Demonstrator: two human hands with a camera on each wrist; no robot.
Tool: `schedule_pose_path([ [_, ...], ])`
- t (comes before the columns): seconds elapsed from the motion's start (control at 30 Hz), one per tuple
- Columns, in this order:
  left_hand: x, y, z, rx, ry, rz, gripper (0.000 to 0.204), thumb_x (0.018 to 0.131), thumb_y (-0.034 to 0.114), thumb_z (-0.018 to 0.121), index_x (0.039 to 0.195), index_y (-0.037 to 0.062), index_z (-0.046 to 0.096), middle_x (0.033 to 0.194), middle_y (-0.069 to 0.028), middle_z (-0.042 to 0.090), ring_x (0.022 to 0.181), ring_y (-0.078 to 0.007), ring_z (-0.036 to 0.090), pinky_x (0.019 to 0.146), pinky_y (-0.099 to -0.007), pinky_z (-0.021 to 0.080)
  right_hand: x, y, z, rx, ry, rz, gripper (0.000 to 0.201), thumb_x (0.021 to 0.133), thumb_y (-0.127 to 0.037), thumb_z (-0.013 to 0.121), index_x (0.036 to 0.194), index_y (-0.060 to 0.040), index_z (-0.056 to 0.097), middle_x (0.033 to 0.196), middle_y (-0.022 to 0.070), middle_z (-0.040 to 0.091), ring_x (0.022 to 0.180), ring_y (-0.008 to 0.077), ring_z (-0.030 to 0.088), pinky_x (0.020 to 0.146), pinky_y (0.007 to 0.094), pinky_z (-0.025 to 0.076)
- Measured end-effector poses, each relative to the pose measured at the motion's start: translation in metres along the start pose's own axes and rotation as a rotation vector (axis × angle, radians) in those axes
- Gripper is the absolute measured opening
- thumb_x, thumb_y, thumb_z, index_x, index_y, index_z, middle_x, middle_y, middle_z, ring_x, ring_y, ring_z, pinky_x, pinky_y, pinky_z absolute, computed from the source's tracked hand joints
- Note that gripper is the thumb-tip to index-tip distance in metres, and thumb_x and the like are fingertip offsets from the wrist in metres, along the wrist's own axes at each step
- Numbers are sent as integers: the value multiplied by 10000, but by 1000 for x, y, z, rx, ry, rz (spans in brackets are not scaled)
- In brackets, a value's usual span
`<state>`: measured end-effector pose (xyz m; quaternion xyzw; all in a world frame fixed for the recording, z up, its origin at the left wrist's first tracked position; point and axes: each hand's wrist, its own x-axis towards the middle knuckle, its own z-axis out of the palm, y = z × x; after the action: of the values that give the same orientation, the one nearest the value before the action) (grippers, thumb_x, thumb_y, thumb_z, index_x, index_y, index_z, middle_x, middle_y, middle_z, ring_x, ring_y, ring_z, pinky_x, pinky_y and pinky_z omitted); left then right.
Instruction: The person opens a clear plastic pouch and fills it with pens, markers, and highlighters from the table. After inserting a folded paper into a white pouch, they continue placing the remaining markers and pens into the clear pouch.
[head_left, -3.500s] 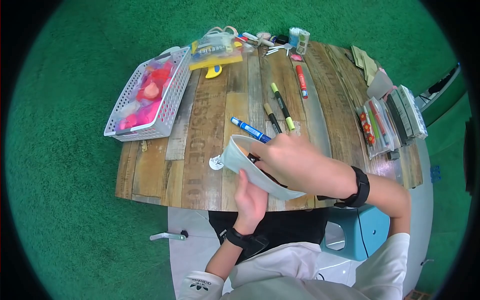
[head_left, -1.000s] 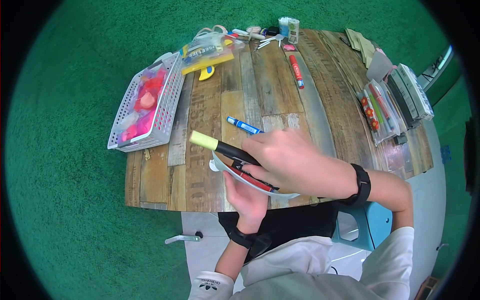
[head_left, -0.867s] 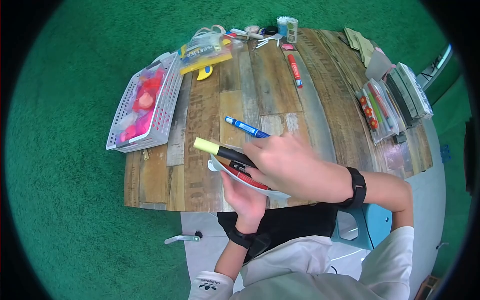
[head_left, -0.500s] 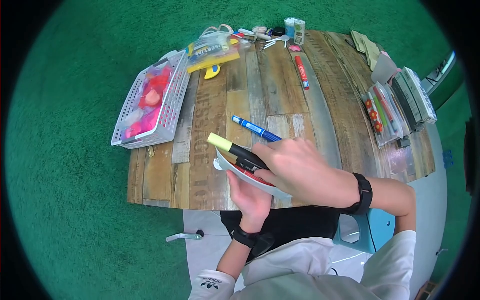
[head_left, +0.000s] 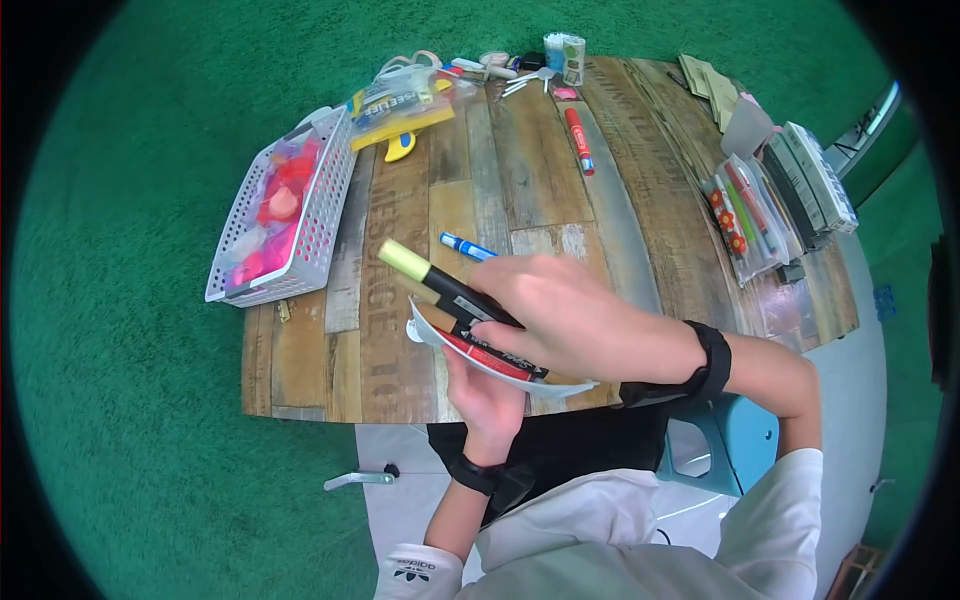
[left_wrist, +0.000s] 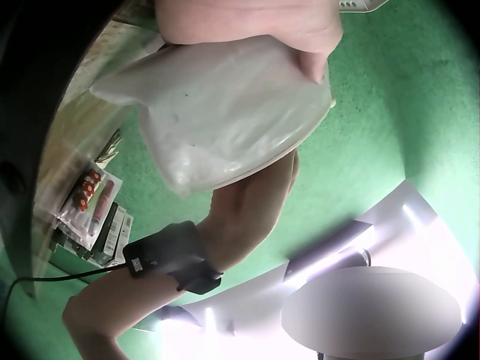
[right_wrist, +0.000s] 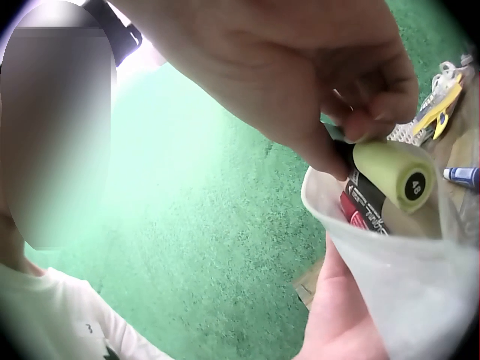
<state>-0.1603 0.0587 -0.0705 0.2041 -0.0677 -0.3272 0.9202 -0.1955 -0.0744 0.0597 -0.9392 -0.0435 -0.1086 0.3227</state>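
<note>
My left hand (head_left: 487, 398) grips a whitish translucent pouch (left_wrist: 217, 112) from below, thumb on its near side; the pouch mouth faces up. Between the thumb and fingers of my right hand (head_left: 560, 310) is a black marker with a pale yellow-green end (head_left: 405, 260), slanted over the mouth. Its end, labelled 48, shows at the rim in the right wrist view. A tan marker end (head_left: 421, 289) peeks out just beneath it. Inside the pouch lie a red marker (head_left: 490, 360) and a black one with white lettering (right_wrist: 367, 196).
A blue marker (head_left: 466, 247) lies just beyond the right hand, and a red marker (head_left: 579, 142) farther back. White basket (head_left: 325, 225) with pink items stands left, a yellow-edged bag (head_left: 405, 115) behind it. Stationery pouches (head_left: 745, 225) and boxes (head_left: 815, 180) stand right.
Earlier my right hand was inside the pouch while the green-ended and tan-ended markers lay on the table. Now it holds the green-ended marker at the mouth, its tilt slightly changed over the last second.
</note>
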Motion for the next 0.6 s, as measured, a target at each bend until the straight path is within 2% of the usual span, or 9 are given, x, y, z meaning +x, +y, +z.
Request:
schedule_pose_path([
  [0.03,0,0,1,-15,26,21,568,970,478,435,1388,99,366,1336,-83,470,1241,-246,458,1057,-444,352,1,-1,-3,-2,-2,0,238,778,-123,682,937,17,574,846,177,594,758,370,592,645,447,467],
  [0.07,1,0,2,46,22,31,509,951,501,471,1331,163,437,1312,-15,507,1251,-203,462,1061,-429,358,2,-2,-6,70,31,-60,245,781,-123,684,947,17,571,836,172,588,741,359,588,626,429,467],
  [0.1,1,1,2,45,22,32,509,951,501,471,1331,163,437,1312,-15,507,1251,-203,462,1061,-429,358,2,-4,-9,142,65,-121,252,784,-123,686,957,18,569,826,166,582,724,348,584,607,411,467],
  [0.13,1,1,2,34,14,38,496,953,492,472,1324,163,445,1304,-16,511,1242,-201,469,1058,-425,362,1,-7,-13,142,64,-121,252,784,-123,686,957,18,569,826,166,582,724,348,584,607,411,467],
  [0.2,1,2,3,23,5,45,484,956,483,474,1317,162,454,1296,-17,516,1233,-199,476,1054,-421,367,-1,-12,-18,226,90,-89,206,766,-106,666,870,22,543,800,195,584,774,400,579,648,464,443],
  [0.3,2,1,2,-11,-16,49,449,965,459,469,1293,152,475,1274,-20,530,1209,-194,491,1041,-411,380,-6,-10,-15,265,82,-86,202,755,-79,665,882,24,548,800,189,579,769,395,578,643,458,443],
  [0.37,2,1,0,-20,14,57,575,958,481,462,1351,65,404,1276,-110,511,1173,-241,510,1025,-422,390,-9,-9,-14,277,74,-83,202,752,-71,664,891,23,552,804,188,579,769,395,578,644,456,445],
  [0.53,1,0,-5,-50,51,56,580,947,485,484,1340,64,415,1265,-113,517,1167,-247,511,1020,-421,393,-14,-14,-14,272,60,-56,211,749,-55,664,916,27,564,812,190,580,770,395,579,644,447,449],
  [0.6,1,1,0,-16,-29,49,476,964,461,464,1297,121,471,1260,-43,534,1195,-204,497,1037,-398,385,-15,-12,-14,273,102,-49,211,748,-31,656,931,31,571,815,187,583,778,395,574,652,439,455],
])
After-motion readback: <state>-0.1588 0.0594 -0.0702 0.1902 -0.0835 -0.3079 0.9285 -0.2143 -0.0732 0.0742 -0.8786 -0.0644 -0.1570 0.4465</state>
